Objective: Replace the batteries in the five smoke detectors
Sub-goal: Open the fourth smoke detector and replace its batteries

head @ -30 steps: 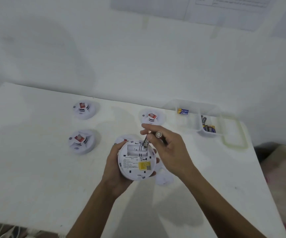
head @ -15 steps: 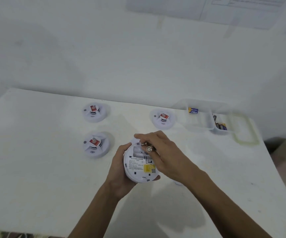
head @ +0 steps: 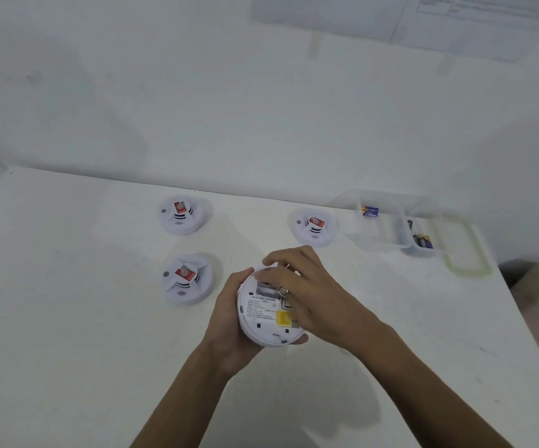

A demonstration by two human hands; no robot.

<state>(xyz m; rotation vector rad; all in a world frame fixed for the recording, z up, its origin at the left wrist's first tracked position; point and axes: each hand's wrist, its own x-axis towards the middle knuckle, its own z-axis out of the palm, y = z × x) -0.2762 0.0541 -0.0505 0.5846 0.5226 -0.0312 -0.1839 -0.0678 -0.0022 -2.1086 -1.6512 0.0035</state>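
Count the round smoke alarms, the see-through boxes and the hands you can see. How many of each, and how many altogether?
Smoke detectors: 4 (three on the table, one held)
Clear box: 1
Hands: 2 (left hand, right hand)
Total: 7

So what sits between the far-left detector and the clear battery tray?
Head view: another smoke detector, resting on the table right beside the clear tray's left end.
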